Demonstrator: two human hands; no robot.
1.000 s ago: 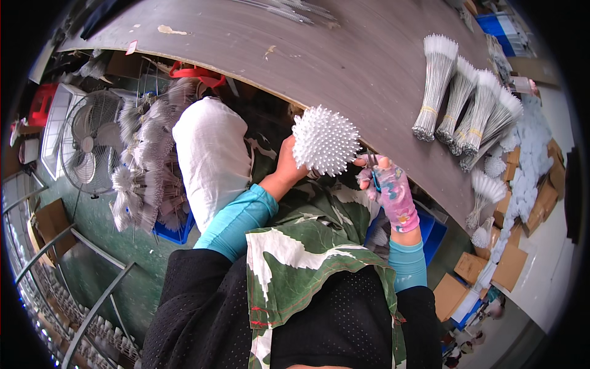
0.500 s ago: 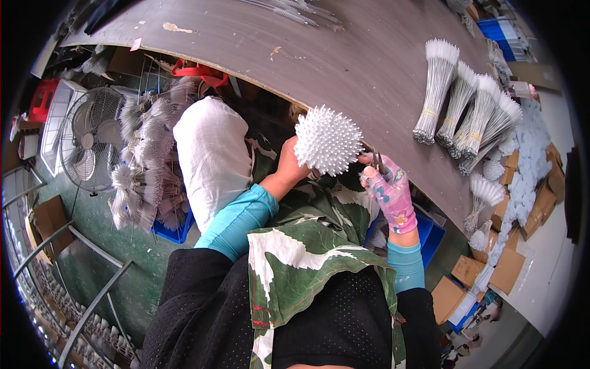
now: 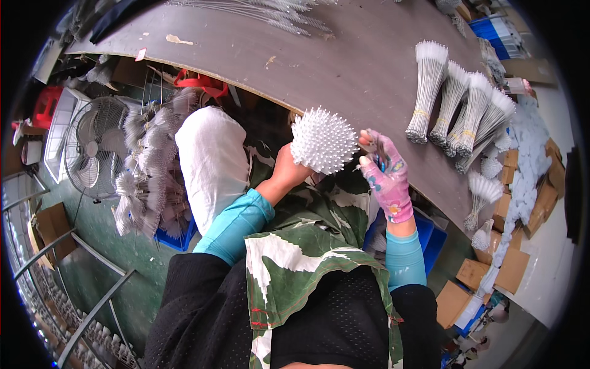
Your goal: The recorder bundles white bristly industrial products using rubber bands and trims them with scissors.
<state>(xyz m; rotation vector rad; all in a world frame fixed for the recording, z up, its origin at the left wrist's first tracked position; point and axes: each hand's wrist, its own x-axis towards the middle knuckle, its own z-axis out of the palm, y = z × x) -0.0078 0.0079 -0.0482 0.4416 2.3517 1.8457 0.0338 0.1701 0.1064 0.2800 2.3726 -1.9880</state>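
My left hand [image 3: 287, 169] is closed round a bundle of thin brushes [image 3: 324, 141], seen end-on as a dome of small white bristle tips. Its stems are hidden below the dome. Just right of it, my right hand [image 3: 389, 178] wears a pink flowered glove with bare fingertips. Those fingers are curled round a small dark metal tool [image 3: 382, 151], blurred, its kind not clear. A narrow gap separates the tool from the bundle.
A brown table [image 3: 344, 67] stretches ahead. Several tied bundles of white-tipped wire brushes [image 3: 428, 92] lie at its right, with loose brushes [image 3: 270, 13] at its far edge. A floor fan [image 3: 95, 147], hanging brush bundles [image 3: 153, 147] and a metal rack [image 3: 92, 317] stand left.
My right hand has drawn slightly right and up, away from the bundle, with the tool turned in its fingers. The left hand and its bundle have shifted slightly; the view has moved a little.
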